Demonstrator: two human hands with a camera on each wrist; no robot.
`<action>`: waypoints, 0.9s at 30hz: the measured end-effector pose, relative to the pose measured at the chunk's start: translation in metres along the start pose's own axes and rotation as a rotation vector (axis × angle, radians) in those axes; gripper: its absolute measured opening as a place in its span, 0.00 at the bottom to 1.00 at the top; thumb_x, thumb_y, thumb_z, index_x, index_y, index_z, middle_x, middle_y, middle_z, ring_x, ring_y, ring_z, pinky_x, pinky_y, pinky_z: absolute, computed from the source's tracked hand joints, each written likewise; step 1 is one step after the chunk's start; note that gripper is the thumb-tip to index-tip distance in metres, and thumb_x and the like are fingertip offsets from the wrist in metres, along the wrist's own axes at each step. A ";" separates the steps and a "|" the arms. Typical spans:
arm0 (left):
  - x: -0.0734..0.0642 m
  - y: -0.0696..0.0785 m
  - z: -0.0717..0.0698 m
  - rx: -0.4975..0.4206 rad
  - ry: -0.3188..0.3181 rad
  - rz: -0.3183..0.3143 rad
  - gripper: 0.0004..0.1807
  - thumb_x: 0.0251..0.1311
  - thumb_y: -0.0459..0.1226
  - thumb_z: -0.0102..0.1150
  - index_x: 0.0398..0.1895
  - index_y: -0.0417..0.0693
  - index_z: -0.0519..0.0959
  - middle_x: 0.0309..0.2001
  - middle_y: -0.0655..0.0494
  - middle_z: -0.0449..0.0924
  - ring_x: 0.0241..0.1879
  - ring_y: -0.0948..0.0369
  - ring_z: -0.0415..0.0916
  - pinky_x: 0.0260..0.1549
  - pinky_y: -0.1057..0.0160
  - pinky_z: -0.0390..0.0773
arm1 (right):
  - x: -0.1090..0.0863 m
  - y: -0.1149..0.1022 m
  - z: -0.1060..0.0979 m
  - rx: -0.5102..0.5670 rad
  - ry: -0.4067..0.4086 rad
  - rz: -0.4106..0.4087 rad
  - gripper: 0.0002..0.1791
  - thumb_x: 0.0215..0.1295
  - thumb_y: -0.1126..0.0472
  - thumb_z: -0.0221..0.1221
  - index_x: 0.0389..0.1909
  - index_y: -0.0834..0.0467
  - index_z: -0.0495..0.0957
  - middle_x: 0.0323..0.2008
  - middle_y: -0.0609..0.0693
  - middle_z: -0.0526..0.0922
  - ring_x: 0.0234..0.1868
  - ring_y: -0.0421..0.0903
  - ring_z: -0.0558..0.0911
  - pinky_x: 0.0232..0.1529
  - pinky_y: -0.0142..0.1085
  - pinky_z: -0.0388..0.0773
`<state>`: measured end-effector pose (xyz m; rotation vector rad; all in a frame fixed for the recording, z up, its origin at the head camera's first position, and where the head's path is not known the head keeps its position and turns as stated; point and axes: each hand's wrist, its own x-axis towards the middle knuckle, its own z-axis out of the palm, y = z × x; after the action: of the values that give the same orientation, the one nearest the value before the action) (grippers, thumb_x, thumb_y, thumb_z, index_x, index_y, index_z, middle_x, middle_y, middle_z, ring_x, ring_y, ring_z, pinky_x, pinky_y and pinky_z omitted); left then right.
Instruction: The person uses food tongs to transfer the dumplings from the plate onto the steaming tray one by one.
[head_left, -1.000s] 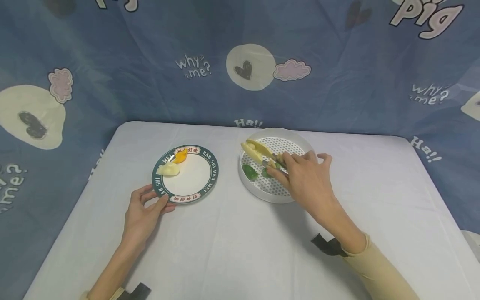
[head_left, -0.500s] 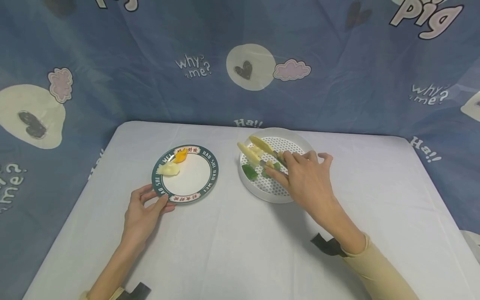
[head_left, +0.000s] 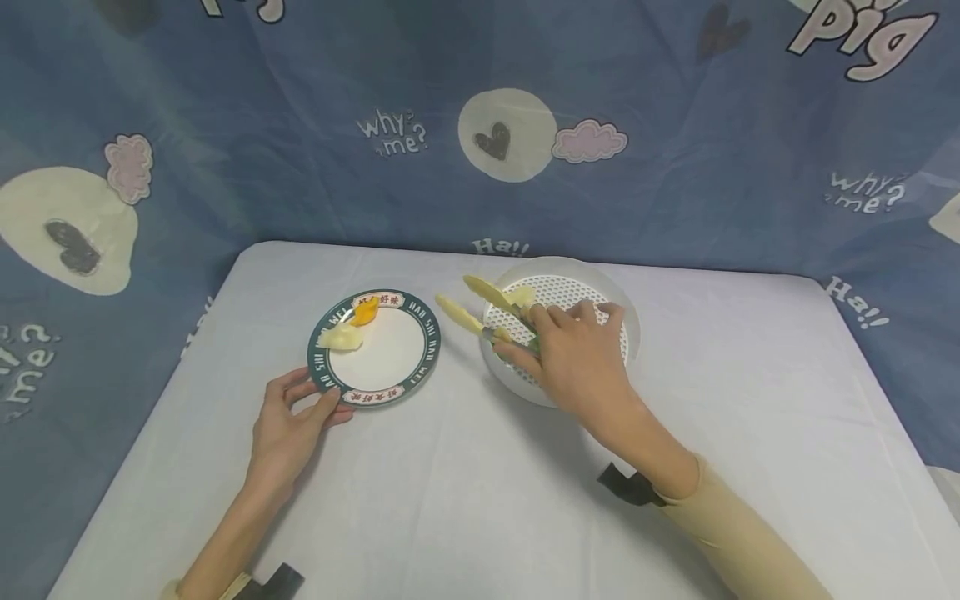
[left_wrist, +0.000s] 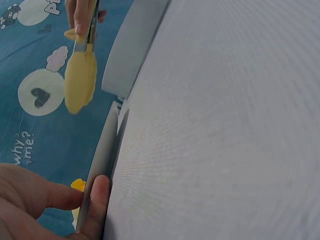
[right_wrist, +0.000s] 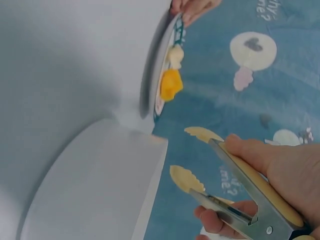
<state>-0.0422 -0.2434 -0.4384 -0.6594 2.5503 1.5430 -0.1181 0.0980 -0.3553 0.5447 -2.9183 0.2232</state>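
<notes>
My left hand (head_left: pixel 288 429) pinches the near left rim of a white plate (head_left: pixel 386 354) with a green lettered border, thumb above and fingers beneath. An orange piece (head_left: pixel 365 312) and a pale yellow piece (head_left: pixel 341 337) lie on the plate's left side. My right hand (head_left: pixel 585 358) grips metal tongs (right_wrist: pixel 245 180) with yellow scalloped tips. The tips stand apart with nothing between them, reaching past the left rim of a round white perforated tray (head_left: pixel 632 333). In the tray lies a pale yellow piece (head_left: pixel 521 296), close behind the tongs; my right hand hides much of the rest.
A white cloth (head_left: pixel 450 500) covers the table. Behind it hangs a blue printed curtain (head_left: pixel 330 183). The plate stands left of the tray, with a narrow strip of cloth between them.
My right hand has moved left with the tongs, whose tips now extend beyond the tray's left rim toward the plate. My left hand keeps its hold on the plate.
</notes>
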 end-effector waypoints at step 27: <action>0.000 0.002 0.002 0.004 0.039 0.000 0.43 0.81 0.41 0.57 0.87 0.41 0.46 0.75 0.35 0.70 0.36 0.73 0.90 0.49 0.77 0.87 | 0.041 -0.065 0.034 -0.021 -0.090 -0.130 0.41 0.73 0.22 0.50 0.61 0.54 0.80 0.52 0.49 0.90 0.58 0.60 0.84 0.67 0.69 0.69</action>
<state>-0.0429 -0.2411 -0.4380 -0.6951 2.5807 1.5392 -0.1366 0.0178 -0.3732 0.7574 -2.9527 0.1548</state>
